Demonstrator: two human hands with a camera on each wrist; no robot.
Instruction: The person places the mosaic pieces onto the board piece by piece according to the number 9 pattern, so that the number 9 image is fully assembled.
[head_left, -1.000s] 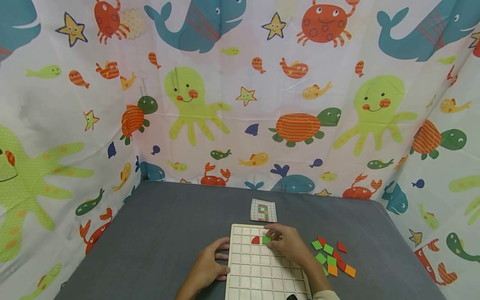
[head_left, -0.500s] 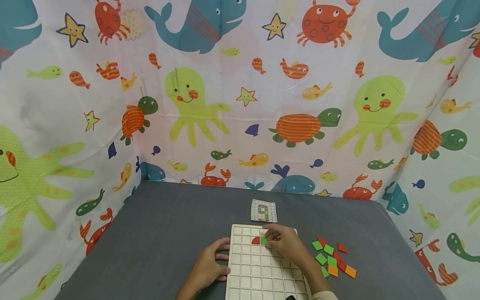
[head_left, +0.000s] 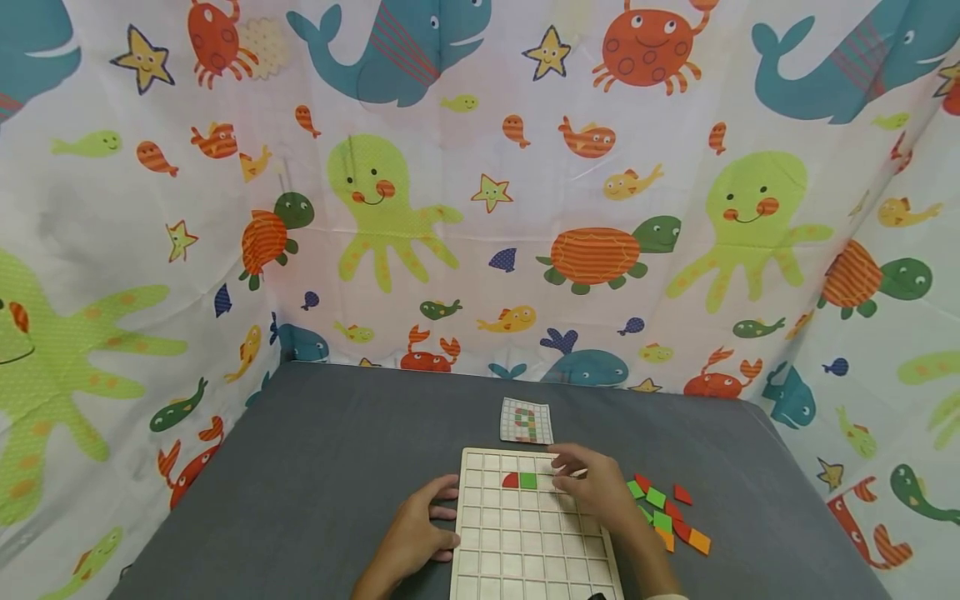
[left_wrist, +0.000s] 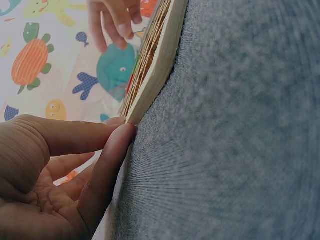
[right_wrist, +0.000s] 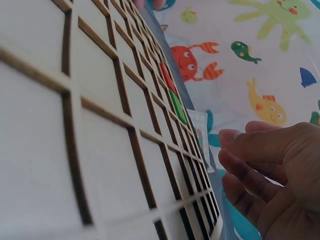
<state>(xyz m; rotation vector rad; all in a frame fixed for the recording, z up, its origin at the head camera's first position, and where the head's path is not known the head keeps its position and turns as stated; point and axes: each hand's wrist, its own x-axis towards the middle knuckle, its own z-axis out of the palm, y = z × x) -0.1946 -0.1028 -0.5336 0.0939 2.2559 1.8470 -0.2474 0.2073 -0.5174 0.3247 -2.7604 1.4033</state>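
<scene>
A pale wooden grid board [head_left: 510,543] lies on the grey cloth. In one of its upper rows, a red quarter-circle tile [head_left: 511,480] and a green square tile [head_left: 528,481] sit side by side in neighbouring cells. My left hand [head_left: 416,529] touches the board's left edge with thumb and fingertips; the left wrist view shows the digits [left_wrist: 107,165] against the wooden rim. Over the board's upper right part hovers my right hand [head_left: 596,487], a little right of the green tile. Its fingers are loosely bent and hold nothing, as the right wrist view shows.
Loose tiles lie right of the board: several green squares [head_left: 662,522], red quarter-circles [head_left: 682,494] and orange squares [head_left: 699,542], partly hidden by the right arm. Behind the board is a card [head_left: 526,420] printed with a coloured grid pattern. A sea-animal curtain [head_left: 480,250] surrounds the table.
My right hand has let go of the green square tile, which now sits next to the red one, and has moved right. The left hand stays at the board's edge.
</scene>
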